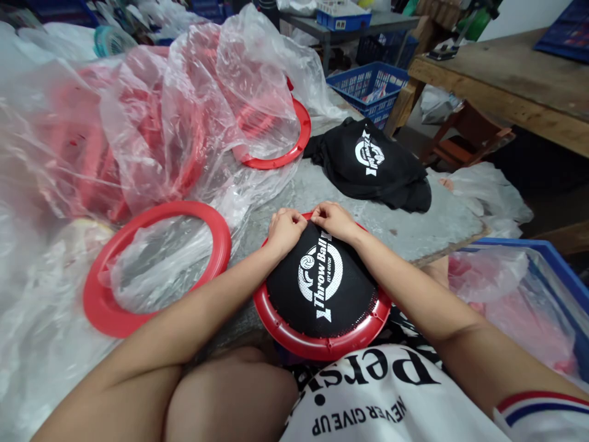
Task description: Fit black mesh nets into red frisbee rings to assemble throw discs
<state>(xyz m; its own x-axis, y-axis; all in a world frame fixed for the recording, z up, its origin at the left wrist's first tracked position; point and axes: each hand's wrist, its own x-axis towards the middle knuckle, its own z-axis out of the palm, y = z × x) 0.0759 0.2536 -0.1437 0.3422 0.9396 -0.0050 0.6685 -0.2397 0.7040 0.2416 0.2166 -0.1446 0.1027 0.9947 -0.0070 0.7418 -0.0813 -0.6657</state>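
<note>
A red plastic ring [322, 347] rests against the table edge in front of me, covered by a black mesh cloth [322, 285] printed "Throw Ball" in white. My left hand [285, 228] and my right hand [335, 220] sit side by side at the ring's far rim. Both pinch the top edge of the mesh with curled fingers, pressing it onto the rim.
An empty red ring [99, 294] lies to the left on clear plastic. More red rings [294, 150] sit in big clear bags [184, 104] behind. A pile of black printed cloths [372, 162] lies further back. Blue crates [368, 83] and a wooden bench [506, 86] stand beyond; a blue bin [561, 276] is at right.
</note>
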